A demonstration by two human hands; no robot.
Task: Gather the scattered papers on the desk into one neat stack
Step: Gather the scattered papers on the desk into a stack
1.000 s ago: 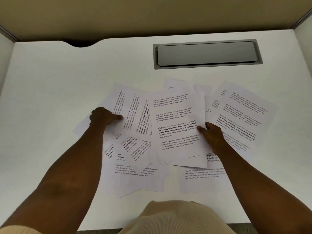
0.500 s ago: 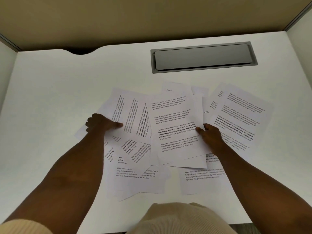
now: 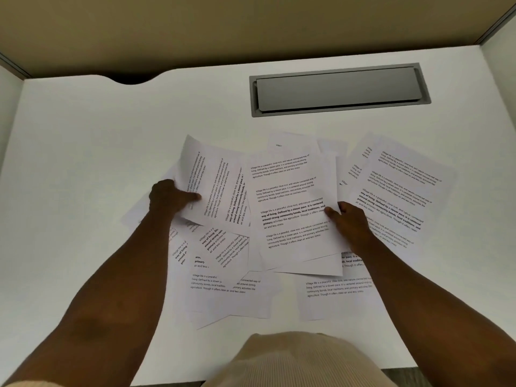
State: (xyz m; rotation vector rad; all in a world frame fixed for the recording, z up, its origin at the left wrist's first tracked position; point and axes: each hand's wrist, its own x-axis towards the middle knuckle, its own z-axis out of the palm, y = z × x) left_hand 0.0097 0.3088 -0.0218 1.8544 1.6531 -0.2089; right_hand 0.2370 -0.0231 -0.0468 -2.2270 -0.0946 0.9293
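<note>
Nearest the camera, a beige ribbed garment (image 3: 293, 361) fills the bottom edge, both bare forearms reaching out from either side of it. Beyond it the papers (image 3: 231, 291) lie scattered over the middle of the white tabletop (image 3: 83, 141), overlapping at many angles, all printed with short text blocks, some lines bold. The nearest sheets lie flat, one to the left of centre and one to the right (image 3: 335, 291). Left hand (image 3: 170, 198) pinches the near-left edge of a rotated sheet (image 3: 215, 185), thumb on top, fingers curled under; that edge is lifted off the pile. Right hand (image 3: 349, 223) pinches the right edge of the central sheet (image 3: 290, 208), thumb on the printed face, other fingers hidden beneath; more sheets sit stacked directly under this one. Farther right, an angled group of sheets (image 3: 399, 191) fans out beside the right hand, flat on the tabletop. Farther back, a grey rectangular cable hatch (image 3: 339, 89) is set into the tabletop, its lid closed. At the far edge left of centre, a curved dark cutout (image 3: 134, 79). Tan partition wall (image 3: 223, 26) behind.
</note>
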